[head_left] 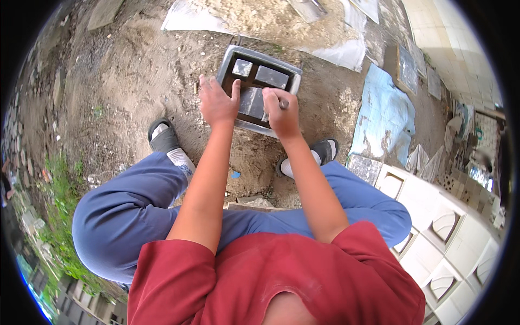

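Left fingers [204, 83] wide at grey tray [296, 83], right fingers [270, 99] tight round tool [284, 104] over it

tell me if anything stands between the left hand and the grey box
Nothing visible does: the left hand is at the left wall of the grey box. The right hand, holding a tool, is toward its right side.
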Demonstrator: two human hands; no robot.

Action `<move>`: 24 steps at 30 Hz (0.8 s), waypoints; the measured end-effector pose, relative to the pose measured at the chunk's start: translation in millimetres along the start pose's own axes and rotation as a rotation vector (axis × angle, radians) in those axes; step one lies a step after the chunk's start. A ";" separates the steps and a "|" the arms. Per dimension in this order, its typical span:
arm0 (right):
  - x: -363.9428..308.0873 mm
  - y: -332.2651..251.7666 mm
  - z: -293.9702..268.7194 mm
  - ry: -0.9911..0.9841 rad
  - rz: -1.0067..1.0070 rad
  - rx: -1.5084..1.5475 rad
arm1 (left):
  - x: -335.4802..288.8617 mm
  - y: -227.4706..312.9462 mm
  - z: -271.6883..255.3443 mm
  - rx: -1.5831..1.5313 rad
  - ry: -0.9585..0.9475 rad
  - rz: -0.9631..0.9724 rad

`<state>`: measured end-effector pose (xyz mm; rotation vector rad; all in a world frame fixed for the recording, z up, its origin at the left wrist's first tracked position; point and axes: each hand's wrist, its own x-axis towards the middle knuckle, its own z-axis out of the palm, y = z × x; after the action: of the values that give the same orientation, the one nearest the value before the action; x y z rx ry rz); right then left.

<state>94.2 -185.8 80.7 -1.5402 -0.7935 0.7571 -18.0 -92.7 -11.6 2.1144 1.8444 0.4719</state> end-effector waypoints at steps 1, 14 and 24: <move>-1.8 4.2 -3.3 -0.019 -0.001 -0.005 | 1.5 6.7 -2.3 -0.002 0.005 -0.019; -5.3 -2.1 -13.3 -0.094 0.165 0.111 | 4.4 7.9 -6.2 0.017 -0.050 -0.037; -15.3 24.9 -17.4 -0.093 0.150 0.144 | 7.1 11.3 -10.7 0.037 -0.088 -0.031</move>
<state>101.8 -210.1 58.1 -1.4543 -0.6812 0.9816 -11.6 -87.1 3.3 2.0924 1.8469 0.3346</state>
